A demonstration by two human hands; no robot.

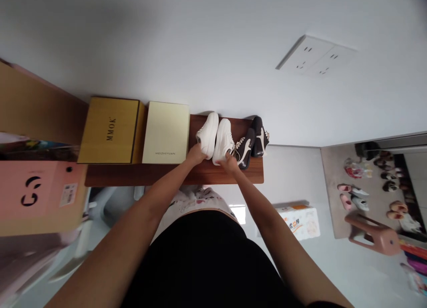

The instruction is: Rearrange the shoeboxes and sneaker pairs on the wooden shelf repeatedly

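- Two white sneakers stand side by side a little above the middle of the frame, on a dark wooden shelf set against a white wall; the left white sneaker and the right white sneaker touch along their sides
- The left hand closes on the near end of the left white sneaker; its fingers curl around the shoe, and the fingertips are hidden behind it
- The right hand grips the near end of the right white sneaker, fingers bent and pressed together over its edge; how far they wrap underneath cannot be made out
- Just right of the hands, a pair of dark sneakers with pale stripes stands on the same shelf, the nearer one touching or almost touching the right hand
- Left of the white pair lie a cream box with small lettering and a yellow box marked MMOK, close beside each other
- A pink carton fills the left edge, cut off by the frame and blurred below
- A wall socket plate sits upper right
- At lower right, on the floor, are a white printed package, a pink stool and rows of small shoes too small to tell apart
- The person's dark clothing hides the floor at bottom centre
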